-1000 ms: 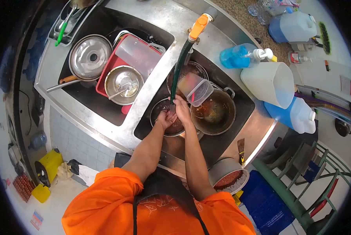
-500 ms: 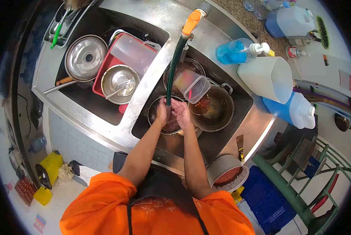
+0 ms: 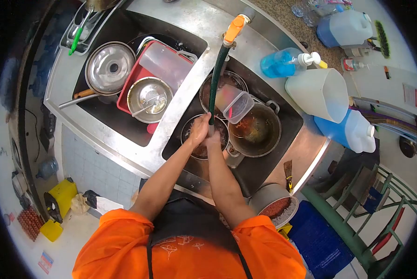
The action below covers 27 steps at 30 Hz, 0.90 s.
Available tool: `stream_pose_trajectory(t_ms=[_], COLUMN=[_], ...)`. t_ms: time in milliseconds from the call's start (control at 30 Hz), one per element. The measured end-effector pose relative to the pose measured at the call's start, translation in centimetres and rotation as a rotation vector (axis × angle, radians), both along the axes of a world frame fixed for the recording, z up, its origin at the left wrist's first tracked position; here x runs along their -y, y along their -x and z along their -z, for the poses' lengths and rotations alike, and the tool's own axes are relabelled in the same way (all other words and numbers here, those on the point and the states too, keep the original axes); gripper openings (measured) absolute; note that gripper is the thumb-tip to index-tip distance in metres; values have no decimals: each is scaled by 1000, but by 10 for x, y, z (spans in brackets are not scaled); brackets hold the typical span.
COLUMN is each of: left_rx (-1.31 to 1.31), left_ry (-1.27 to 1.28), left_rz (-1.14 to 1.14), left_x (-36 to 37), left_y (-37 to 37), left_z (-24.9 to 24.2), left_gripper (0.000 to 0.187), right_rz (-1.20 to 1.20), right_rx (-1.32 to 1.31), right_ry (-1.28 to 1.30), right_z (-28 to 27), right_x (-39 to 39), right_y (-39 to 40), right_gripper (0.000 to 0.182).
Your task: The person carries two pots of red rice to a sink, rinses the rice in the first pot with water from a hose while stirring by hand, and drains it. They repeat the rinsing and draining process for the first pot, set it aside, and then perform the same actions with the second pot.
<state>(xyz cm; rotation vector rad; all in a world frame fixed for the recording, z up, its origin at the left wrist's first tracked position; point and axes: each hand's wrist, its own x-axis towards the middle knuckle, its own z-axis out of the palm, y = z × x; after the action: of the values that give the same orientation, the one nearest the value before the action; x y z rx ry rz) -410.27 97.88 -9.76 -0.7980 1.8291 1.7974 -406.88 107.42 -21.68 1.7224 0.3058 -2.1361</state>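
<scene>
One hose, steel sink, pale floor

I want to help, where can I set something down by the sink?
Bare: the brownish steel ledge bordered by the dark right basin and the yellow-black scraper; the steel divider between basins. Crowded: the right basin, with round metal pots; the dark left basin, with a red plastic tray.

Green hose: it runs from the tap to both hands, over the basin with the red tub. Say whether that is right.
Not the left basin: in the head view, the green hose runs to the left hand and right hand over the right basin.
</scene>
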Motion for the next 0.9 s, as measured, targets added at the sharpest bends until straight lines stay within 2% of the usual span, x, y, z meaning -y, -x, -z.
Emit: stream_pose_trajectory(t_ms=[33, 100, 133, 167, 200, 267, 300, 333, 367, 400, 467, 533, 600, 667, 733, 767, 800, 867, 900], left_rx=[-21, -38, 22, 82, 83, 353, 450, 450, 542, 632, 594, 676, 674, 593, 588, 581, 578, 581, 568], left_ry=[-25, -55, -185, -316, -321, -417, -434, -434, -429, -422, -391, -425, -411, -300, -266, -217, -160, -33, 5], left_rz=[-11, -23, -123, -222, -219, -384, -503, -504, -580, -655, -634, -589, -599, -459, -437, -427, -420, -411, -418], left_x=[0, 1, 1, 2, 2, 3, 2, -1, -4, -7, -19, -27, -33, -35, -34, -34, -31, -23, -16], left_y=[-1, -5, -7, -8, -9, -13, -25, -36, -47, -56, -65, -60, -55, -55, -58, -62, -59, -55, -56], left_z=[5, 14, 19, 23, 23, 23, 49, 71, 89, 104, 118, 111, 107, 114, 127, 132, 118, 86, 76], left_gripper=[50, 48, 45, 41, 41, 36, 27, 27, 22, 17, 14, 17, 22, 25, 27, 29, 30, 34, 35], right_rz=[48, 28, 13, 16, -247, -509, -621, -728, -772, -772, -1083, -1060, -1261, -1243, -1091, -1044, -1038, -724, -629], right_rx=[48, 57, 63, 64, -65, -191, -363, -536, -603, -602, -851, -861, -969, -914, -861, -805, -806, -604, -522], right_ry=[90, 94, 99, 94, -31, -158, -386, -614, -613, -611, -724, -708, -877, -836, -693, -525, -524, -276, -216], right_z=[-11, -33, -42, -20, 30, 39, -1, -43, -68, -78, -90, -91, -90, -104, -122, -93, -100, -120, -105], right_x=[0, -5, -7, -14, -26, -29, -17, -6, 0, 4, 9, 6, -5, -14, -17, -26, -25, -23, -25], right_y=[5, 11, 13, 10, 1, 6, 22, 37, 50, 58, 69, 62, 54, 44, 39, 31, 31, 30, 23], right_gripper=[44, 42, 40, 40, 39, 38, 38, 39, 45, 45, 51, 56, 55, 48, 42, 41, 41, 37, 33])
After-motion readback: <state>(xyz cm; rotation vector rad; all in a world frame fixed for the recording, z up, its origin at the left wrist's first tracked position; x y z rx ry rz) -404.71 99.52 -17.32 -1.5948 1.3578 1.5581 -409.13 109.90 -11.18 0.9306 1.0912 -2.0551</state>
